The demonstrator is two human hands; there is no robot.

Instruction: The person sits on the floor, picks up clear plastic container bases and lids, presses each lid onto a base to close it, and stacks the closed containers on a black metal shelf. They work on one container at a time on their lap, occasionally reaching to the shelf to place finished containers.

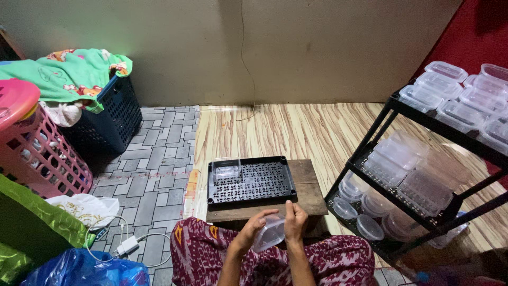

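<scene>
Above the lap: both hands hold one clear plastic container [269,233].
Left hand [253,225]: fingers closed around the container's left side.
Right hand [295,220]: fingers closed on its right edge.
Counter [309,193]: low wooden, carries a black perforated tray [251,182].
Tray corner: another clear container [227,169].
Right side: black shelf rack [402,159] with many containers.

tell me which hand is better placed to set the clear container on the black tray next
Probably the left hand: it cups the clear container from below and the side, while the right hand only pinches its upper edge. The black tray lies straight ahead, slightly left, beside another clear container.
</scene>
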